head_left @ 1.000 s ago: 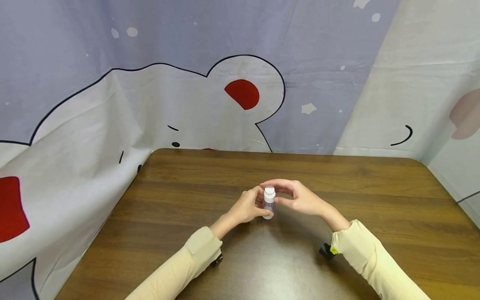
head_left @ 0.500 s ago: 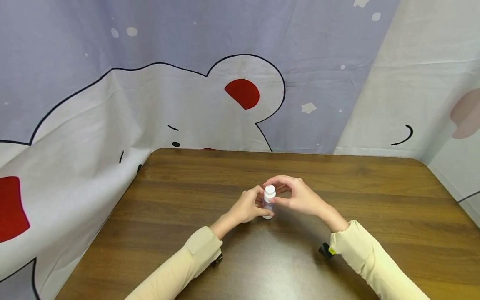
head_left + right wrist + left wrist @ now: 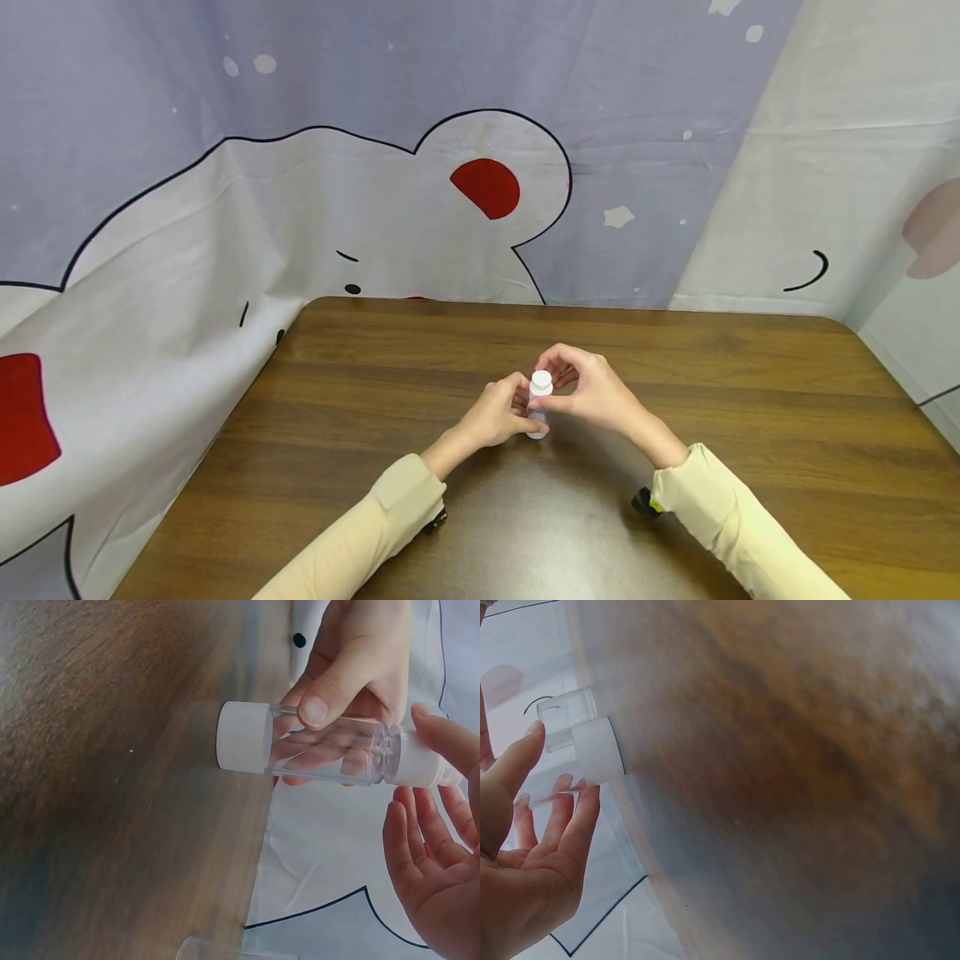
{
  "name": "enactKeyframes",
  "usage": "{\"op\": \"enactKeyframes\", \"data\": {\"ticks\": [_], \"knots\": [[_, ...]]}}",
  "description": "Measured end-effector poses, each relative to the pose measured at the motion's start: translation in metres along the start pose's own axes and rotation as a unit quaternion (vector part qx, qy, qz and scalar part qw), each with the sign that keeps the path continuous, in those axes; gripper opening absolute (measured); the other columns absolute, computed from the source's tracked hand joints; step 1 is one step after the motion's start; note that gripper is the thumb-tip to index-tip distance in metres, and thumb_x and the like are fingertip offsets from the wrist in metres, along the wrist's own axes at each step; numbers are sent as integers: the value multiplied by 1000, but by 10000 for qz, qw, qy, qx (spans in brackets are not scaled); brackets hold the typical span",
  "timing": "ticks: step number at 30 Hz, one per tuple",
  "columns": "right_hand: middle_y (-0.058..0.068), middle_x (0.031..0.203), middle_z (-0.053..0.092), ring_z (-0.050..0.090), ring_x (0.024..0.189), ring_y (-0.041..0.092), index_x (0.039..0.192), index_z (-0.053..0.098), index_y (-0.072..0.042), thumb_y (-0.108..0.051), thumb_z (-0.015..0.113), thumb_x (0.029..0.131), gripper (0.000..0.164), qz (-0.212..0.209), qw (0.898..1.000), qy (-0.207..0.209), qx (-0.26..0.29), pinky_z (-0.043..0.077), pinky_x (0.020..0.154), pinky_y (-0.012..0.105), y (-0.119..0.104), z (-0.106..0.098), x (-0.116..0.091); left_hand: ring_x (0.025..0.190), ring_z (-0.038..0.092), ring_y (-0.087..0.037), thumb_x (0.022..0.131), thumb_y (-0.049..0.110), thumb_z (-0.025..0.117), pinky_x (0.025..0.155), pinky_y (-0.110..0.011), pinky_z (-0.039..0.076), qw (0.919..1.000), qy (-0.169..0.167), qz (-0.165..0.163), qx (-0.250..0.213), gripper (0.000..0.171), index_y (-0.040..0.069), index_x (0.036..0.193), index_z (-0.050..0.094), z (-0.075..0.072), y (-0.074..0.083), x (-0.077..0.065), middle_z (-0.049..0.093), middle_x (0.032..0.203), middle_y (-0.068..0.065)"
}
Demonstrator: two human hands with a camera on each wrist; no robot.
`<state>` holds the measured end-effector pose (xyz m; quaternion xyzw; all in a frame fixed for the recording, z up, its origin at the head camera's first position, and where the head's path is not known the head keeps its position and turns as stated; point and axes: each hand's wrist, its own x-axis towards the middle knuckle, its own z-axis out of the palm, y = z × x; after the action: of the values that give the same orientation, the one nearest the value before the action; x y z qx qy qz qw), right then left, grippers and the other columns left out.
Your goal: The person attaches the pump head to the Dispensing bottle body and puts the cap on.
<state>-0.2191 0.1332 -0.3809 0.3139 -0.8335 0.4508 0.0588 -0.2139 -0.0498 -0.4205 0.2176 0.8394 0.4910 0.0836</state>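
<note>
A small clear bottle (image 3: 540,385) with a white base and a white top stands upright on the wooden table. My left hand (image 3: 489,414) grips its clear body, thumb in front and fingers behind, as the right wrist view shows. My right hand (image 3: 592,392) is at the top, its thumb and fingertips round the white cap (image 3: 414,757). A narrower white tip sticks out of that cap, partly hidden by the fingers. In the left wrist view my left thumb and fingers sit either side of the bottle above its white base (image 3: 600,750).
A clear cylinder (image 3: 566,709) shows close to the bottle in the left wrist view. At the lower edge of the right wrist view a clear rounded piece (image 3: 217,949) is partly cut off. A printed curtain (image 3: 390,217) hangs along the table's (image 3: 720,367) back and left sides.
My right hand has turned about the bottle's top: its thumb has moved left across the front, while its fingers have shifted right behind. The left hand and bottle stay nearly in place.
</note>
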Motion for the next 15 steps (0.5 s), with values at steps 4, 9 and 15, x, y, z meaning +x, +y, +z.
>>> {"op": "enactKeyframes", "data": {"ticks": [4, 9, 15], "knots": [[5, 81, 64, 62, 72, 18, 94, 61, -6, -9, 88, 66, 39, 63, 9999, 76, -37, 56, 67, 34, -3, 2, 1, 85, 67, -19, 73, 8, 83, 70, -16, 53, 10000, 21, 20, 31, 42, -2, 102, 54, 0, -1, 0, 70, 96, -16], [0, 86, 66, 61, 73, 11, 96, 63, -7, -17, 89, 66, 41, -36, 9999, 99, -110, 55, 67, 27, 2, 5, 2, 83, 66, -17, 73, 11, 84, 68, -15, 51, 9997, 67, 51, 212, 43, -1, 102, 55, 0, -1, 0, 70, 94, -14], [6, 91, 68, 58, 76, 8, 97, 65, -6, -21, 89, 66, 42, -192, 9994, 168, -213, 55, 68, 31, 6, 13, 5, 77, 59, -10, 72, 16, 85, 66, -16, 47, 9982, 161, 110, 573, 44, 2, 102, 56, 0, -1, 1, 68, 91, -8]]}}
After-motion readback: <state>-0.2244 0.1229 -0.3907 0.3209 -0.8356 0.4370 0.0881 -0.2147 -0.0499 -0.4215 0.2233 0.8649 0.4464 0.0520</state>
